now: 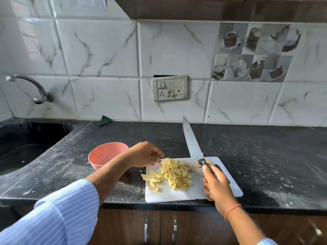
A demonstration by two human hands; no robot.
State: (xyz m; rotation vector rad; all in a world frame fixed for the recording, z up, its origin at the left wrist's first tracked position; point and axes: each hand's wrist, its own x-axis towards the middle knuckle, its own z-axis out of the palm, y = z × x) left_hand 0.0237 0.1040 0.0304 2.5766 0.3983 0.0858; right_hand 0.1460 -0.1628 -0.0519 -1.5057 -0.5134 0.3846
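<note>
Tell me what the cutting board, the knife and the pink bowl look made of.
The cutting board looks like white plastic: matte, stained, moulded handle slot. The knife has a dull grey steel blade and a black handle, likely plastic. The pink bowl seems matte plastic or melamine.

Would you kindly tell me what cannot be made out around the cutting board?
- Head view: whether the left hand pinches diced pieces; its fingertips curl under.
- Head view: near side of the pink bowl, behind the left forearm.
- Head view: a yellow piece, behind the knife in the right hand.
- Head view: the sink, cut by the left edge.
</note>
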